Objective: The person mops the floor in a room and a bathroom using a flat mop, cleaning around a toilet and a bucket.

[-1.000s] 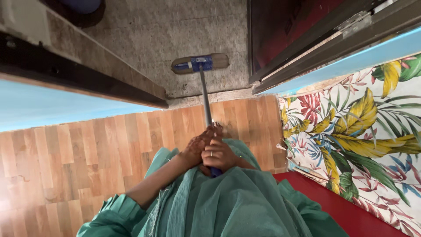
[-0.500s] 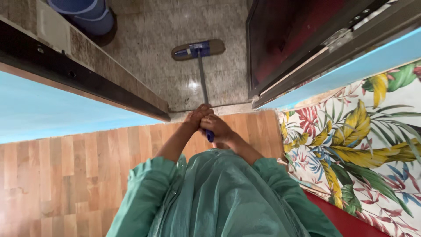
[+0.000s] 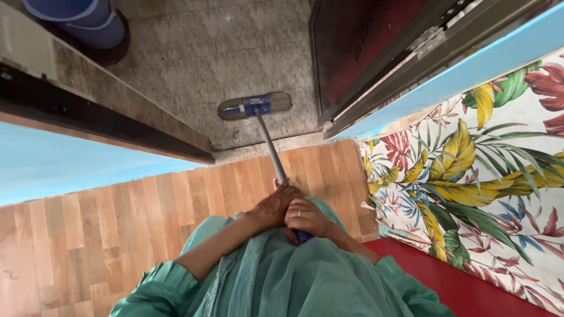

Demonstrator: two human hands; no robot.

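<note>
A flat mop (image 3: 254,106) with a blue bracket and brownish pad rests on the grey speckled floor just beyond the doorway threshold. Its grey handle (image 3: 268,147) slopes back toward me. My left hand (image 3: 272,205) grips the handle, slightly farther along than the other hand. My right hand (image 3: 305,217), wearing a ring, wraps the blue top end of the handle close to my chest. Green sleeves and a green scarf fill the bottom of the view.
A blue bucket (image 3: 76,17) stands at the far left of the grey floor. A dark door (image 3: 364,47) is open at the right. Wood-look flooring (image 3: 117,217) lies under me; a floral cloth (image 3: 482,176) and red surface (image 3: 470,282) are at my right.
The mop head has been pulled back toward the threshold, and both hands have drawn in toward my body after having been stretched forward half a second ago.
</note>
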